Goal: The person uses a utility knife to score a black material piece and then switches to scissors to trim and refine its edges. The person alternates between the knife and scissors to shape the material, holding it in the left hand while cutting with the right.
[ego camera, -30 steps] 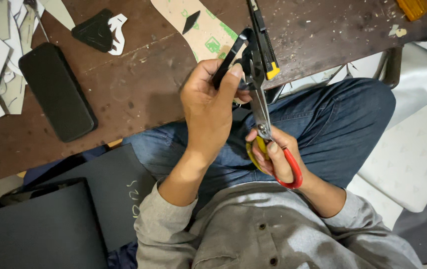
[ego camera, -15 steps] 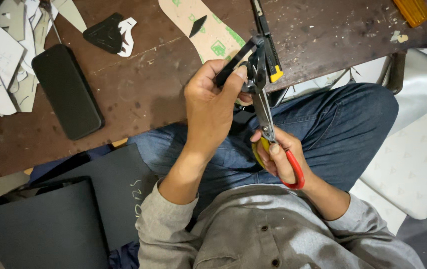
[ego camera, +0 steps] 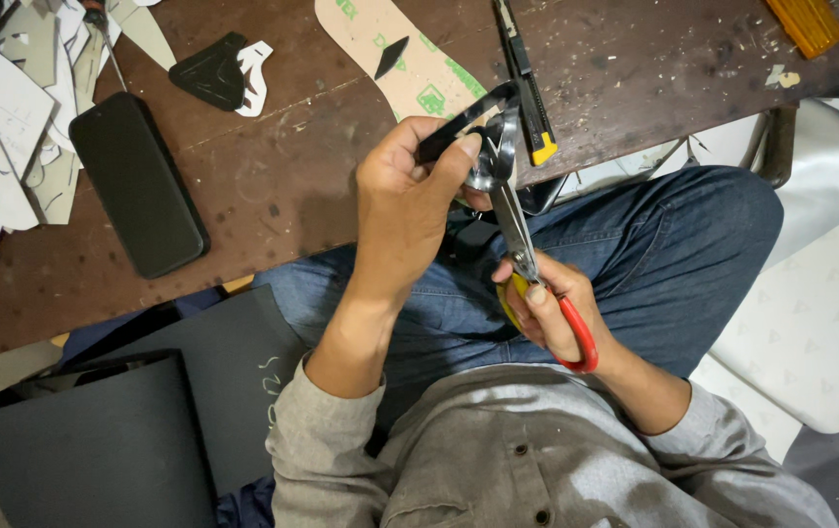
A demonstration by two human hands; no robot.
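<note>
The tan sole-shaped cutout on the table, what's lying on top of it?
A small black pointed scrap lies on the tan cutout. Its near end is covered by the left hand, the black strip and the scissors.

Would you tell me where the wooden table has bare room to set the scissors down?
The widest bare stretch of the table lies between the black phone and the sole-shaped card pattern. Another lies between the utility knife and the amber block. The far left is crowded with paper cutouts.
</note>
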